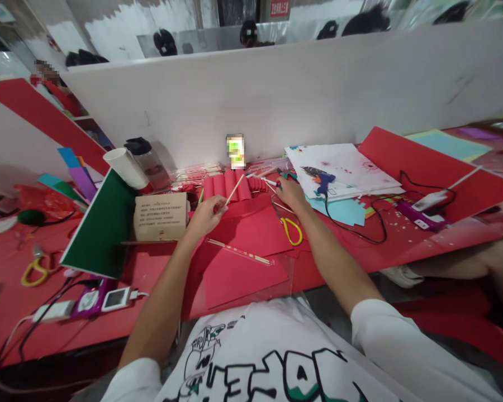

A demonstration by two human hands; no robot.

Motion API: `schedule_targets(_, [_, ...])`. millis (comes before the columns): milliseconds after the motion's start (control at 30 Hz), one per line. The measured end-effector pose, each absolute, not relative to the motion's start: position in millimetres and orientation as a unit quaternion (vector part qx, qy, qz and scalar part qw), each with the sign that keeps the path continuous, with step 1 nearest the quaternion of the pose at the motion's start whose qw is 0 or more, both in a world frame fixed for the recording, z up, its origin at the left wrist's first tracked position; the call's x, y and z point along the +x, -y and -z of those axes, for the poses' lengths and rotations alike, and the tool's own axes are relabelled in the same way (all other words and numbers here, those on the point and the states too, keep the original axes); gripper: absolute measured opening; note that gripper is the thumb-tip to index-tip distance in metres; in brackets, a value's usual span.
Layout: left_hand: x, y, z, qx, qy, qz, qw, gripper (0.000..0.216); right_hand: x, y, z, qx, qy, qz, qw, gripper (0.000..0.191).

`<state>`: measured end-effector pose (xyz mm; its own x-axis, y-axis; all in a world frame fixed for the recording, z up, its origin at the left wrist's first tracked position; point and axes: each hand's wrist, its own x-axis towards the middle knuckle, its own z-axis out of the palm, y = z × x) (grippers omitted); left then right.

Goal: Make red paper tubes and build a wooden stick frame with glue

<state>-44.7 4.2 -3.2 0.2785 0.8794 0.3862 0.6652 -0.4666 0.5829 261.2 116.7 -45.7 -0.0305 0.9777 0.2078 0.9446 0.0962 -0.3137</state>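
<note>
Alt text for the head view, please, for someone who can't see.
A person's left hand holds a thin stick near red rolls; what the right hand grips is unclear. Red sheets and yellow-handled scissors lie on the red table, with a cardboard box to the left and a glue gun to the right.

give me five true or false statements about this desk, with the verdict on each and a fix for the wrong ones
1. The left hand holds a thin stick. True.
2. The glue gun lies inside a cardboard box. False: it lies on the white sheets.
3. Wrapped sticks lie on red paper. True.
4. The scissors near the right hand have blue handles. False: the visible handle is yellow.
5. A green board stands on the left side. True.
</note>
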Motion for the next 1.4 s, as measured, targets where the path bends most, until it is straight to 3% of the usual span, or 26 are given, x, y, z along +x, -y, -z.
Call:
schedule_targets(567, [-45.2, -3.8, 2.2, 0.767, -0.484, -0.385, 0.170, 0.010, 266.6, -122.2, 41.1, -0.557, 0.721, -0.026, 0.410, 0.029])
schedule_targets(833, [-43.6, -2.0, 1.9, 0.769, -0.481, -0.379, 0.180, 0.008, 281.1, -130.4, 45.4, -0.606, 0.676, -0.025, 0.418, 0.030])
schedule_targets(1133, [-41.4, 0.5, 0.4, 0.763, -0.476, -0.387, 0.202, 0.008, 297.5, -131.3, 41.1, -0.616, 0.597, -0.013, 0.515, 0.038])
schedule_targets(1400, [-42.5, 1.6, -1.5, 0.757, -0.471, -0.408, 0.198, 0.012, 295.1, -135.4, 49.2, -0.554, 0.586, -0.102, 0.583, 0.047])
